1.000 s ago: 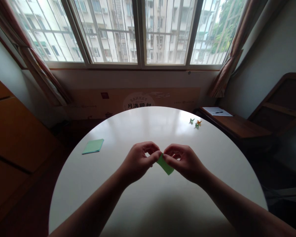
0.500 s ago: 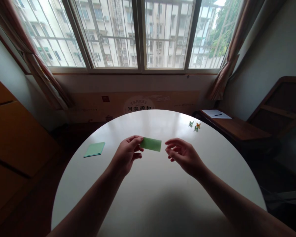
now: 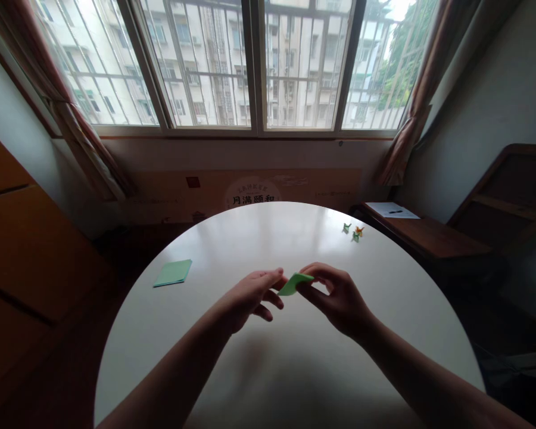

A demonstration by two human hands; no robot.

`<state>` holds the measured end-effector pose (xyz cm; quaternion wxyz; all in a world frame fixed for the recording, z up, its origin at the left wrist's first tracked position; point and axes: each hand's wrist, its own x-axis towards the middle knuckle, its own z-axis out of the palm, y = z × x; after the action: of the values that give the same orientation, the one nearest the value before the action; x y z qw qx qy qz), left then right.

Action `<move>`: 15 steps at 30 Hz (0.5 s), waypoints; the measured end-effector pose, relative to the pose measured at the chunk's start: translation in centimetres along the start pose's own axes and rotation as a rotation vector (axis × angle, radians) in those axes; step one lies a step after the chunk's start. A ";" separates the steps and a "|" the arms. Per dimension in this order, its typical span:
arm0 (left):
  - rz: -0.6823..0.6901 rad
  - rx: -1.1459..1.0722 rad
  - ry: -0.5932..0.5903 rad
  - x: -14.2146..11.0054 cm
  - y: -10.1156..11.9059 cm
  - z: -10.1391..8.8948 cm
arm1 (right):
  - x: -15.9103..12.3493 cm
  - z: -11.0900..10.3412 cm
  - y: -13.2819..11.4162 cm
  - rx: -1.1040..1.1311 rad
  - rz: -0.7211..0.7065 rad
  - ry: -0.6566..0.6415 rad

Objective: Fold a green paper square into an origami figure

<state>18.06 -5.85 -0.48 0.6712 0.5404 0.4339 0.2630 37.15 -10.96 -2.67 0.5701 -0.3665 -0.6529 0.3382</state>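
Note:
A small piece of folded green paper (image 3: 293, 284) is held above the white table by my right hand (image 3: 335, 293), pinched between thumb and fingers at its right end. My left hand (image 3: 259, 295) is just left of the paper, its fingers apart; the fingertips are close to the paper's left edge, and I cannot tell if they touch it. To the left on the table lies a stack of green square paper (image 3: 173, 273). Some small folded paper figures, a green one (image 3: 355, 236) and an orange one (image 3: 360, 230) among them, stand at the far right.
The round white table (image 3: 232, 238) fills the middle of the view. Beyond its right edge, a wooden bench (image 3: 446, 238) carries a white sheet (image 3: 386, 209) with a dark pen (image 3: 396, 212) on it. A barred window (image 3: 295, 65) is behind the table.
The green paper has passed from my left hand to my right hand and looks tilted and shorter. Both hands are closer together and lower, and my left fingers have let go.

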 end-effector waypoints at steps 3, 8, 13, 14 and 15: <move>0.313 0.201 0.133 -0.4 0.3 0.0 | -0.1 0.3 0.1 0.185 0.274 0.038; 0.464 0.334 0.127 -1.8 1.0 0.6 | -0.2 0.3 -0.4 0.328 0.354 0.008; 0.417 0.307 0.061 -2.3 1.0 1.1 | -0.6 0.3 -1.0 0.407 0.347 -0.026; 0.416 0.301 0.060 -2.3 1.0 1.2 | -0.6 0.4 -1.1 0.428 0.339 -0.026; 0.417 0.296 0.060 -2.3 1.0 1.3 | -0.7 0.5 -1.2 0.450 0.329 -0.026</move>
<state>18.14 -8.10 1.24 0.5028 0.7025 0.3667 0.3452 36.65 -12.16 -2.06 0.5662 -0.3276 -0.5002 0.5673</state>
